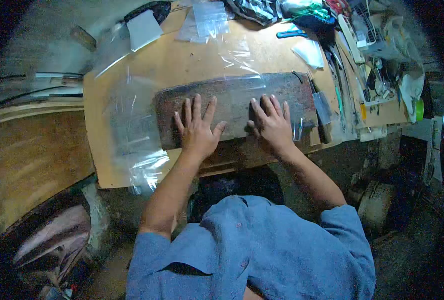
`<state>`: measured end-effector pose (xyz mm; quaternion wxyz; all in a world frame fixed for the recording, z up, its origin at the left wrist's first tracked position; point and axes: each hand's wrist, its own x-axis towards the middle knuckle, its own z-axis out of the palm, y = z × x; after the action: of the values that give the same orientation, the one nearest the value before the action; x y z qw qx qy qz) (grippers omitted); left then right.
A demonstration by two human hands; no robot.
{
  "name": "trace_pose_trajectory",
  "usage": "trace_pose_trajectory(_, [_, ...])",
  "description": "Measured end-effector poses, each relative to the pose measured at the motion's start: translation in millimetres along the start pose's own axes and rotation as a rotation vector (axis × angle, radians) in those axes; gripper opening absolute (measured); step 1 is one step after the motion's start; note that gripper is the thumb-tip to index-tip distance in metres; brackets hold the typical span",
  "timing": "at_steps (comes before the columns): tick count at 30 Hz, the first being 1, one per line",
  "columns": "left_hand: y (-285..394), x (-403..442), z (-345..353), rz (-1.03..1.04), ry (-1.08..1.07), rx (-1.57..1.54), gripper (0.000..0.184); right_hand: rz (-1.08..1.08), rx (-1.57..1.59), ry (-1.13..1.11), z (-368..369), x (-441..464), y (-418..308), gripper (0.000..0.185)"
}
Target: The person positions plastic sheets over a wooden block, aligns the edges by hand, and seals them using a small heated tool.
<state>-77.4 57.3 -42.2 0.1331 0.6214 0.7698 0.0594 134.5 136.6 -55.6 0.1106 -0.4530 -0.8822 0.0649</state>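
A dark, worn board (232, 92) with reddish patches lies across the wooden table, close to its front edge. My left hand (199, 127) rests flat on the board's left half, fingers spread. On the right half lies my right hand (273, 125), also flat with the fingers apart; its thumb is near the board's front edge. Clear plastic sheeting (132, 115) covers the table left of the board and catches the light at the front. Whether the plastic runs under or over the board, I cannot tell. Neither hand grasps anything.
Behind the board are a blue box cutter (291, 34), white sheets (144, 30), clear plastic bags (209, 20) and bundled bags (307, 12). Assorted tools and a grey plastic basket (364, 30) crowd the right side. A brown wooden panel (37, 165) stands at the left.
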Motion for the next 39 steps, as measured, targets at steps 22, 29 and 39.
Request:
trace_pose_trajectory(22, [4.3, -46.9, -10.1, 0.210, 0.160, -0.130, 0.069, 0.708, 0.604, 0.343, -45.4, -66.1, 67.8, 0.029])
trace_pose_trajectory(29, [64.3, -58.7, -1.2, 0.342, -0.067, -0.594, 0.056, 0.835, 0.788, 0.104, -21.5, -83.8, 78.2, 0.041])
trace_pose_trajectory(39, [123.0, -42.0, 40.2, -0.267, -0.656, -1.319, 0.047, 0.941, 1.287, 0.012, -22.1, -99.1, 86.8, 0.020])
